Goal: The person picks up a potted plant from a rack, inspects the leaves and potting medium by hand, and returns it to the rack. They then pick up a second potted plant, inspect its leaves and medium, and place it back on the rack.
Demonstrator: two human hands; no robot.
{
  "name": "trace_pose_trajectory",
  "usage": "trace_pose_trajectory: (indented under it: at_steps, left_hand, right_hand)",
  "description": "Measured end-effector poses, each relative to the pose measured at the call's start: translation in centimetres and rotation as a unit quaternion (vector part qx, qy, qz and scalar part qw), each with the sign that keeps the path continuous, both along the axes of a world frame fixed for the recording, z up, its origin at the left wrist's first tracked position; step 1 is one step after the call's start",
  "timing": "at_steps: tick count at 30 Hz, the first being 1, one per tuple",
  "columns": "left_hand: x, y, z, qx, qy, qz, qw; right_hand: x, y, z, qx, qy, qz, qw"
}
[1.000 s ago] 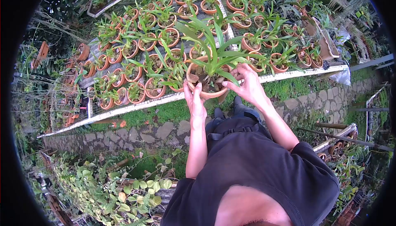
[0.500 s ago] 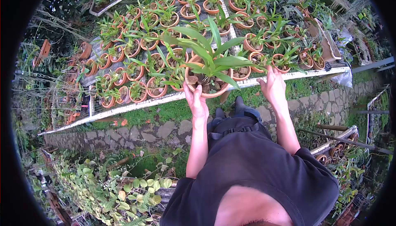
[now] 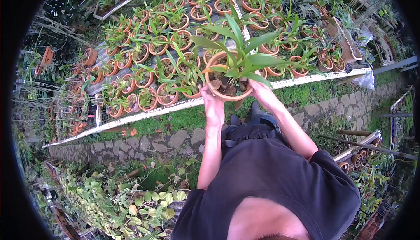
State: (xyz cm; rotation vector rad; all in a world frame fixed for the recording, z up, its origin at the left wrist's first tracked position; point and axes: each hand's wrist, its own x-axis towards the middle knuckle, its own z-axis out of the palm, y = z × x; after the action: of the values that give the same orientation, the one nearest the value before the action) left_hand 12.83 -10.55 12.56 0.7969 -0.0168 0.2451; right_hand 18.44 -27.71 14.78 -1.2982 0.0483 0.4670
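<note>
Though partly out of sight — both hands in a grip around the clay pot.

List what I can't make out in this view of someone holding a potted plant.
All in the head view:
- Left hand: most fingers, hidden by the held pot.
- Right hand: fingertips and grip, hidden by the pot and leaves.
- Pot's underside: hidden by its own wall.
- Dark tag by the bench: too small to read.
- Garden's outer parts: cut off by the dark round border.
</note>
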Motion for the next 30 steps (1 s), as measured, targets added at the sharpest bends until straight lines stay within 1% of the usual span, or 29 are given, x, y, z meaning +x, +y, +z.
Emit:
trace_pose_trajectory:
  at_steps: [2, 3, 4, 6, 7, 9, 10, 12, 13, 14, 15, 16, 17, 18, 20, 23, 26, 30]
  left_hand:
    - [0.0, 2.0, -1.1, -0.055, 0.014, -0.074, 0.996]
    - [0.1, 2.0, 0.4, -0.033, 0.055, -0.084, 0.994]
    - [0.2, 2.1, 1.0, -0.043, 0.071, -0.107, 0.991]
    - [0.8, 2.4, 1.6, -0.063, 0.103, -0.154, 0.981]
    - [1.0, 2.2, 1.7, -0.045, 0.134, -0.131, 0.981]
    - [1.7, 2.4, 1.4, -0.032, 0.171, -0.129, 0.976]
    - [1.9, 2.4, 1.3, -0.026, 0.187, -0.127, 0.974]
    - [1.9, 2.2, 1.5, -0.057, 0.189, -0.09, 0.976]
    - [1.9, 2.1, 1.6, -0.074, 0.179, -0.08, 0.978]
    - [1.9, 2.0, 1.7, -0.091, 0.169, -0.069, 0.979]
    - [1.9, 1.8, 2.6, -0.081, 0.164, -0.063, 0.981]
    - [1.9, 1.8, 2.7, -0.085, 0.157, -0.059, 0.982]
    - [2.0, 1.9, 2.8, -0.089, 0.15, -0.055, 0.983]
    - [2.0, 2.0, 2.9, -0.093, 0.143, -0.049, 0.984]
    - [2.2, 2.1, 2.5, -0.079, 0.144, -0.031, 0.986]
    - [2.2, 1.9, 2.6, -0.065, 0.146, -0.003, 0.987]
    - [2.1, 1.3, 2.4, -0.073, 0.145, 0.017, 0.987]
    - [1.9, 1.1, 2.8, -0.083, 0.14, 0.006, 0.987]
  right_hand:
    - [1.2, -0.7, -1.2, 0.014, 0.023, 0.0, 1.0]
    - [1.4, -0.9, -0.6, 0.017, 0.026, 0.008, 0.999]
    - [1.6, -1.0, -0.1, 0.019, 0.03, 0.016, 0.999]
    - [2.2, -1.5, 1.3, -0.042, 0.022, 0.082, 0.996]
    - [2.5, -1.4, 1.1, -0.059, 0.024, 0.098, 0.993]
    - [2.9, -1.3, 0.8, -0.093, 0.027, 0.129, 0.987]
    - [3.0, -1.5, 1.0, -0.09, 0.036, 0.137, 0.986]
    - [3.2, -1.5, 1.4, -0.081, 0.055, 0.154, 0.983]
    - [2.5, -1.2, 1.3, -0.013, 0.043, 0.082, 0.996]
    - [2.0, -1.1, 0.7, -0.078, -0.041, 0.047, 0.995]
    - [1.5, -0.8, 0.3, -0.142, -0.124, 0.012, 0.982]
    - [0.9, -0.7, 0.1, -0.205, -0.206, -0.023, 0.957]
    - [0.2, -1.1, 0.3, -0.267, -0.23, -0.026, 0.935]
    - [-0.3, -1.2, 1.1, -0.274, -0.274, 0.0, 0.922]
    - [-0.8, -1.2, 1.5, -0.269, -0.279, 0.065, 0.92]
    - [-1.0, -0.3, 2.0, -0.295, -0.382, 0.033, 0.875]
    - [-1.0, 0.1, 1.6, -0.284, -0.403, 0.014, 0.87]
    - [-1.0, 0.1, 0.5, -0.266, -0.396, -0.015, 0.879]
